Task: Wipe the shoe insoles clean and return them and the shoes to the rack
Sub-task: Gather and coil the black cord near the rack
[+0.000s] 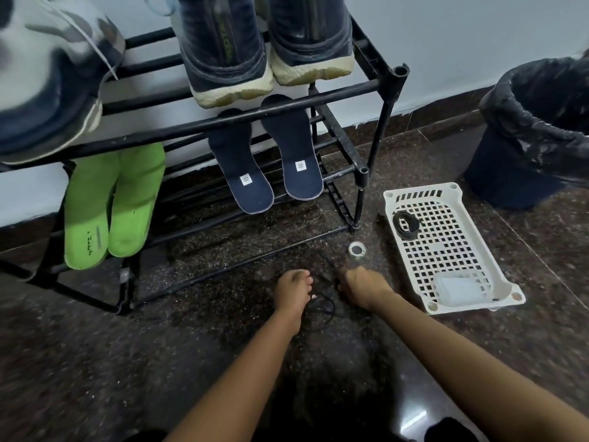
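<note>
Navy insoles (242,161) lean on the rack's (159,130) lower bars, green insoles (89,212) to their left, navy shoes (223,52) above. Your L hand (291,295) & R hand (363,288) are on the floor, fingers curled by a thin black cord (333,309); can't tell what either grips. Risk: the cord snags a rack leg & insoles slide off. Open floor lies left; basket (390,196) & bin (510,173) crowd your right.

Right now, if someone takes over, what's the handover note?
Left hand and right hand: down at the floor, fingers curled by a thin black cord; grip unclear. No cloth in view.
Green insoles and navy insoles: on the rack's lower shelf. Dark shoes: top shelf.
Done: insoles and shoes look returned.
Left: confirm wiping; can't tell from here.
</note>
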`<state>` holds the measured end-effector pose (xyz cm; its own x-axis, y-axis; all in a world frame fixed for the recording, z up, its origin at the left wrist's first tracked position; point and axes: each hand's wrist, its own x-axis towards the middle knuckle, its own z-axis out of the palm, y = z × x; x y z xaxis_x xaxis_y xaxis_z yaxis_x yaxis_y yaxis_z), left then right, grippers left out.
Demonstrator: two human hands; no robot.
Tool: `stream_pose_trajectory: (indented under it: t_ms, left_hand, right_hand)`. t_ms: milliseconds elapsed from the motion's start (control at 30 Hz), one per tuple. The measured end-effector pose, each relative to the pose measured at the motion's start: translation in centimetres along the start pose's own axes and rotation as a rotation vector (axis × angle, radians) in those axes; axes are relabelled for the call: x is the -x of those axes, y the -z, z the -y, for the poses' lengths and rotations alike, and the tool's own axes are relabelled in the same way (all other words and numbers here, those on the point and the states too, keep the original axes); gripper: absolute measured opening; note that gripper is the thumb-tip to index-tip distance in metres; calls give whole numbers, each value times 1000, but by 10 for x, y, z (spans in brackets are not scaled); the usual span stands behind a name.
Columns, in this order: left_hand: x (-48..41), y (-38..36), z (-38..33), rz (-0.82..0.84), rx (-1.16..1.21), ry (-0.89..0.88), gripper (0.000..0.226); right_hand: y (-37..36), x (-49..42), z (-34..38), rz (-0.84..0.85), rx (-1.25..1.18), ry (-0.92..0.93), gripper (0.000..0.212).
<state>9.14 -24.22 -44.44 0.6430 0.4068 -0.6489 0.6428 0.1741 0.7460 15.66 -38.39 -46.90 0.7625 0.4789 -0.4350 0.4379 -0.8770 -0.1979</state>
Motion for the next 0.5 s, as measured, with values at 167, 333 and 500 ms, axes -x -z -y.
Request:
stream_pose_trajectory:
  t_ms: [167, 333, 500]
  left_hand:
    - [9, 14, -11, 146, -332, -395, 37]
    - [36, 31, -35, 295, -260, -431, 28]
    - [82, 60, -60, 424, -211, -483, 25]
  right_hand:
    - [36, 17, 14, -58, -189, 272, 11]
    - [83, 43, 39, -254, -334, 432, 7]
    - [117, 75, 68, -431, -571, 402, 21]
